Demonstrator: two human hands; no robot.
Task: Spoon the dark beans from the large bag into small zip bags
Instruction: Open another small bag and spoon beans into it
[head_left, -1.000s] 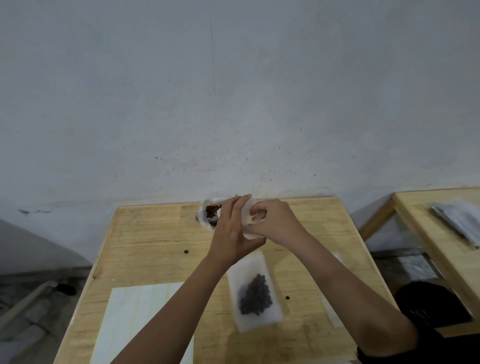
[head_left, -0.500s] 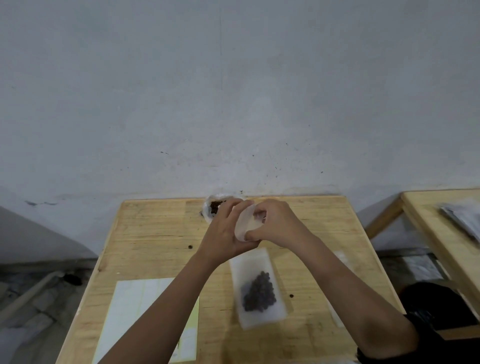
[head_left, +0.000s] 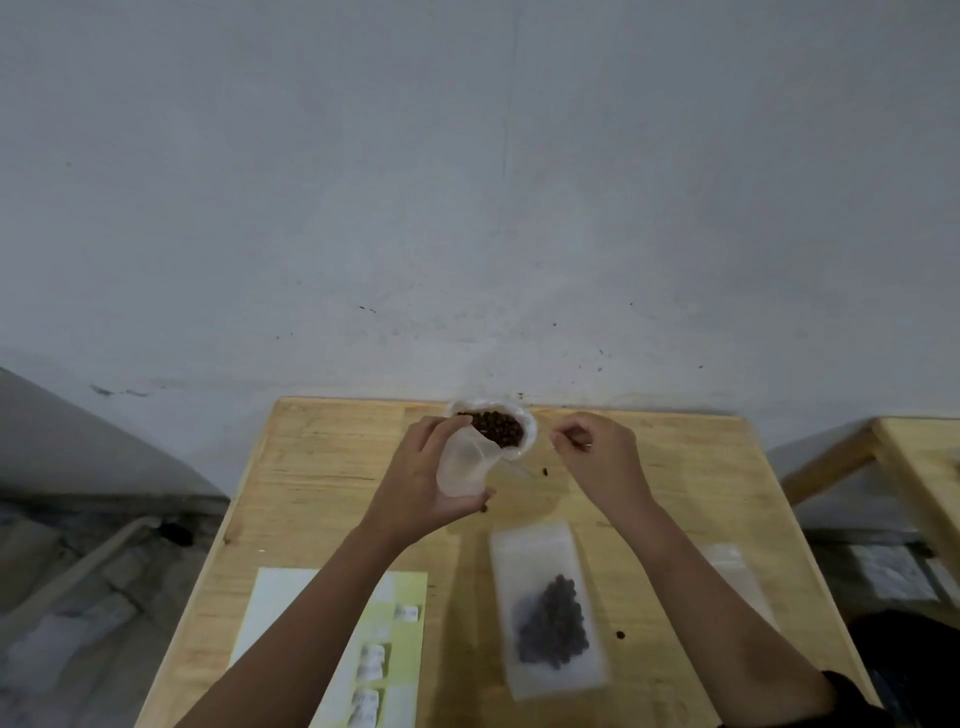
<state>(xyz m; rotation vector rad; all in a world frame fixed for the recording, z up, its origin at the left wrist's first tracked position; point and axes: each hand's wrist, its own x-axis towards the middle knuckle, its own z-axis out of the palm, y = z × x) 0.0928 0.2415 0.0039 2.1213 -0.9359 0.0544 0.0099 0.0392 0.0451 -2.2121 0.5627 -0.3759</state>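
Person, seen from own head camera; only arms in view.
Left hand (head_left: 421, 483), right hand (head_left: 602, 457): both bare.
Left forearm (head_left: 311, 613): bare along whole visible length, down to bottom frame edge.
Right forearm (head_left: 717, 587): bare up to sleeve hem.
Sleeve (head_left: 852, 699): black, on right arm, at bottom-right corner. Hem runs across arm. Fabric looks plain and matte; weave and markings too dim to tell.
Both arms slender, widening toward bottom of frame.
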